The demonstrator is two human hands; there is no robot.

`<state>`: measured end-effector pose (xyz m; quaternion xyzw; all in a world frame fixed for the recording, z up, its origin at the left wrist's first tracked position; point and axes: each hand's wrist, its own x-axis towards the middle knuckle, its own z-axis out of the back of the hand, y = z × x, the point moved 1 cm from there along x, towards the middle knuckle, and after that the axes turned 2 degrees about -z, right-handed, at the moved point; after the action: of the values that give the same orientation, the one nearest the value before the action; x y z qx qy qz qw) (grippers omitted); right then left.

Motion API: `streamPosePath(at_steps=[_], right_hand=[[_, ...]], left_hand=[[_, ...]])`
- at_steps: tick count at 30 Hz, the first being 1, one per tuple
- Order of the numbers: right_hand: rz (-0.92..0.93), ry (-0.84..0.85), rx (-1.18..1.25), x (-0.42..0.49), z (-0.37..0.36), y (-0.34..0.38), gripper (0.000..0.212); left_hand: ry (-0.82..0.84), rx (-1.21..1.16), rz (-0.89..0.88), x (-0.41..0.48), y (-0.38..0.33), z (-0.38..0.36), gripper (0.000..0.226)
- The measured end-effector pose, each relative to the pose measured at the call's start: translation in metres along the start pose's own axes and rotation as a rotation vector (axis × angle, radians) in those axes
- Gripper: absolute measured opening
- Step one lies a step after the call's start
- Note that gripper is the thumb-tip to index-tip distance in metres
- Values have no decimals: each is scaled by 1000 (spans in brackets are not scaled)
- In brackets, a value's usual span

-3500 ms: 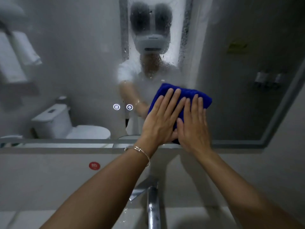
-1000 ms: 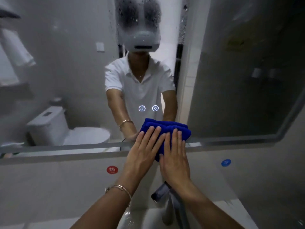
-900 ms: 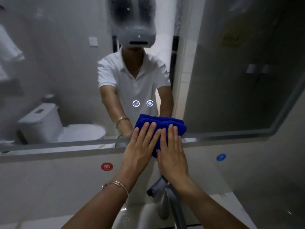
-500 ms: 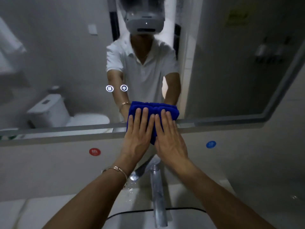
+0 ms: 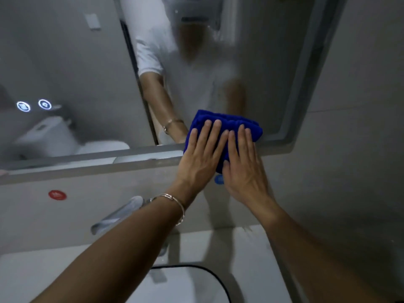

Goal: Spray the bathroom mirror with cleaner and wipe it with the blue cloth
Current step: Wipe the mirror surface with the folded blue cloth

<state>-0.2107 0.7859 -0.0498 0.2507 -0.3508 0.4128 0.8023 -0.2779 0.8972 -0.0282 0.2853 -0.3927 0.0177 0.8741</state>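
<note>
The folded blue cloth (image 5: 227, 122) lies flat against the lower right part of the bathroom mirror (image 5: 87, 73), overlapping its grey bottom frame. My left hand (image 5: 200, 158) presses on the cloth with straight, spread fingers. My right hand (image 5: 244, 167) presses beside it, fingers straight too. A hazy smeared patch covers the glass above the cloth, blurring the reflection of a person in a white shirt. No spray bottle is in view.
The mirror's lit touch buttons (image 5: 33, 105) glow at the left. Below the mirror are a red round sticker (image 5: 57, 195) and a blue one (image 5: 218, 179) on the wall. A chrome faucet (image 5: 118, 215) stands over the white sink (image 5: 196, 283). The plain wall lies to the right.
Both hands have slid the cloth to the right along the mirror's bottom edge, near its right corner. The view has swung and tilted; the faucet now sits to the left of my arms.
</note>
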Motion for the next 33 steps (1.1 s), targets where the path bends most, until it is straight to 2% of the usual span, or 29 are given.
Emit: streamPosePath(at_steps=[10,14,17,20,25,28,33], right_hand=[[-167,-82,26,5,30,-96,53],[-325,-81,344,36,44,-101,59],[-333,-166,458,70,66,-97,60],[-272,-244,411,102,89,-88,59],[-192,-407,123,140,100,-62,56],[-135,-363,17,142,90,-37,58],[-4,-277,-13,114,51,15,64]], left_hand=[[80,-27,-62,90,-84,1,67],[54,2,-174,126,-69,14,67],[-25,18,-177,155,-52,32,65],[-97,7,-148,178,-25,49,63],[-134,8,-101,189,17,73,57],[-111,15,-28,161,36,73,58],[-19,30,40,83,67,55,64]])
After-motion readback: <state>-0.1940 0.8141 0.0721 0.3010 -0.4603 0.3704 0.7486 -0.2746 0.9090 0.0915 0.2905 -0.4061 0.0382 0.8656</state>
